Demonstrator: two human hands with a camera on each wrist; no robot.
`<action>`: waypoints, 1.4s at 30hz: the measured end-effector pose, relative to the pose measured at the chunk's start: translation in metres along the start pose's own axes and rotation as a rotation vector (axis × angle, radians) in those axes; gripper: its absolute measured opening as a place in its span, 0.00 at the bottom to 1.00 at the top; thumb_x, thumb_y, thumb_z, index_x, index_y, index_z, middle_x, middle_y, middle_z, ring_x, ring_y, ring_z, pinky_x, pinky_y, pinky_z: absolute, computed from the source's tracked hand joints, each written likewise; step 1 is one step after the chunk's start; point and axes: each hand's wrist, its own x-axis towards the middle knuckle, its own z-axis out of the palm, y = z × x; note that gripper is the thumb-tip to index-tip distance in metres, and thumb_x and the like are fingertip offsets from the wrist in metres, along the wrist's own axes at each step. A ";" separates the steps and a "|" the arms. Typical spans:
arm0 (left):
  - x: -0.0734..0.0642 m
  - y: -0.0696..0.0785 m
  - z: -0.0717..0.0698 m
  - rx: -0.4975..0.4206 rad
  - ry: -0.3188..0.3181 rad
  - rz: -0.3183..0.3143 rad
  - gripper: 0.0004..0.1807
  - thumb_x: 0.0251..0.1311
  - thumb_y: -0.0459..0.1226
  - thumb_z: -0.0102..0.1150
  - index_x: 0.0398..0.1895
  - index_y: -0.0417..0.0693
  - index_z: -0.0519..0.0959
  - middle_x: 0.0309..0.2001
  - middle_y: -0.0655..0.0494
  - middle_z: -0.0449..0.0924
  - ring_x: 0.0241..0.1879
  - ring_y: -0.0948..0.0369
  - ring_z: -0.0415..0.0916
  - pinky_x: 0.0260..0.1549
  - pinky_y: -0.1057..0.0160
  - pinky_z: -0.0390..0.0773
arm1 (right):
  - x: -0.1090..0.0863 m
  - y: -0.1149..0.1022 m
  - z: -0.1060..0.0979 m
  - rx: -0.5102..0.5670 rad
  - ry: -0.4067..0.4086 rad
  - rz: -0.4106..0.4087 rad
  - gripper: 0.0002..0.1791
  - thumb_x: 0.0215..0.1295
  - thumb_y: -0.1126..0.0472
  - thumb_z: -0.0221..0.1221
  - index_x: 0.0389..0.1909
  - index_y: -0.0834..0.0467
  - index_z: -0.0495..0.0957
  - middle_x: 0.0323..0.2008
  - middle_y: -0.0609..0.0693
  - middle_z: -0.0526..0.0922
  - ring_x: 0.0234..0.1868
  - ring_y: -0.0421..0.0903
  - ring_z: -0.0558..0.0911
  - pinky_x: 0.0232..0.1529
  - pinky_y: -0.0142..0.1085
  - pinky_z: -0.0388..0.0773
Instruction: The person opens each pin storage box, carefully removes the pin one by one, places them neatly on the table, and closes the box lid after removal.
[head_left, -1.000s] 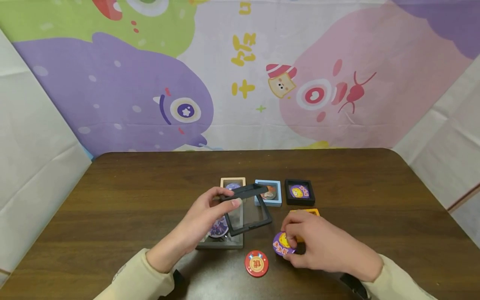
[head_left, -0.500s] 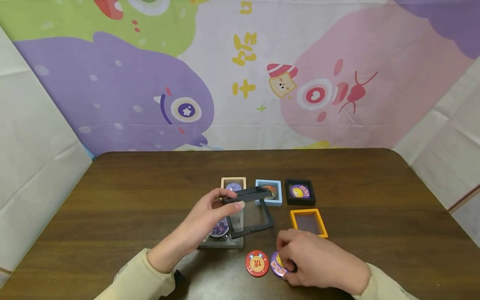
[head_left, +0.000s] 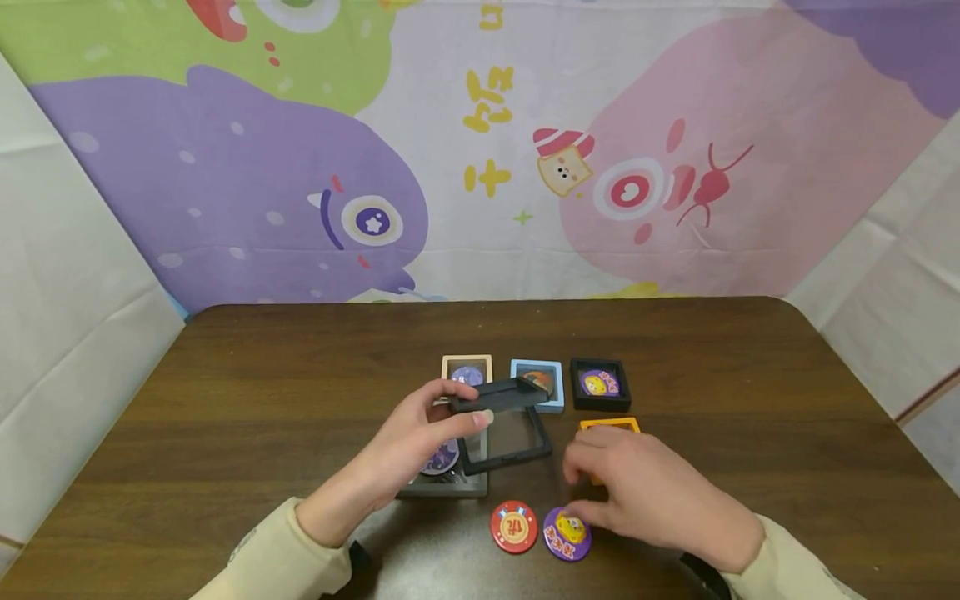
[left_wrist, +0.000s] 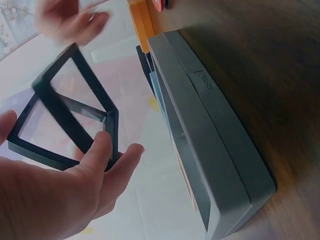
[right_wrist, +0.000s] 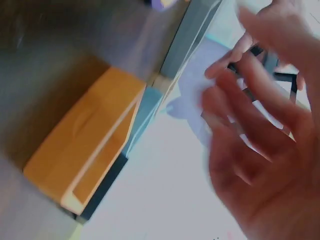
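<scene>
My left hand [head_left: 405,437] holds a black hinged display frame [head_left: 504,462] by one edge, its two halves spread apart with clear film in each, as the left wrist view also shows. The frame hangs above a larger grey display case [left_wrist: 200,95] marked "push". Just over a round purple badge [head_left: 567,535] with a yellow cartoon figure is my right hand [head_left: 645,487], its fingers loosely bent and holding nothing. In the right wrist view those fingers are blurred. A red round badge [head_left: 513,527] lies left of the purple one. My right hand partly covers an orange frame [head_left: 611,424].
Behind stand a cream frame [head_left: 467,360], a light blue frame [head_left: 537,364] and a black frame [head_left: 601,405], each with a round badge inside. Another purple badge [head_left: 441,457] shows in the grey case. A cartoon-print cloth [head_left: 480,275] rises beyond the brown table [head_left: 300,358].
My right hand set the purple badge down beside the red one, let go and moved up and away. My left hand spread the black frame's halves wider and shifted it slightly right.
</scene>
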 end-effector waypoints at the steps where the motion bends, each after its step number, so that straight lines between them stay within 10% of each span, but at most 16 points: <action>1: 0.000 0.000 0.000 -0.003 -0.008 0.000 0.25 0.59 0.43 0.67 0.55 0.40 0.73 0.43 0.48 0.81 0.44 0.58 0.76 0.46 0.56 0.72 | 0.000 0.000 -0.001 -0.008 0.070 0.003 0.20 0.48 0.50 0.77 0.32 0.47 0.74 0.29 0.33 0.69 0.28 0.32 0.69 0.28 0.29 0.71; 8: -0.002 -0.003 0.000 -0.036 -0.104 0.009 0.29 0.58 0.39 0.69 0.60 0.37 0.70 0.52 0.42 0.79 0.48 0.56 0.79 0.45 0.61 0.77 | 0.004 0.000 -0.001 -0.003 0.317 -0.062 0.39 0.46 0.54 0.79 0.61 0.56 0.73 0.36 0.38 0.72 0.30 0.35 0.73 0.28 0.24 0.72; 20: 0.001 -0.010 0.006 -0.077 -0.226 0.104 0.30 0.49 0.28 0.74 0.57 0.35 0.73 0.68 0.44 0.63 0.60 0.51 0.74 0.62 0.58 0.70 | 0.003 0.005 0.002 -0.011 0.346 -0.184 0.22 0.47 0.64 0.74 0.46 0.48 0.85 0.40 0.41 0.73 0.29 0.35 0.70 0.28 0.24 0.68; 25: 0.001 -0.012 0.005 -0.038 -0.247 0.137 0.32 0.47 0.28 0.76 0.58 0.35 0.74 0.68 0.46 0.63 0.60 0.49 0.72 0.68 0.53 0.61 | 0.004 0.006 0.003 -0.013 0.364 -0.230 0.12 0.64 0.53 0.66 0.47 0.50 0.86 0.41 0.43 0.74 0.28 0.36 0.69 0.27 0.26 0.67; 42: 0.000 -0.013 0.007 -0.135 -0.315 0.052 0.35 0.48 0.25 0.74 0.62 0.32 0.69 0.74 0.46 0.52 0.65 0.42 0.67 0.52 0.59 0.78 | 0.002 0.006 0.004 -0.022 0.364 -0.242 0.17 0.72 0.48 0.56 0.50 0.53 0.86 0.36 0.41 0.74 0.29 0.36 0.69 0.28 0.26 0.67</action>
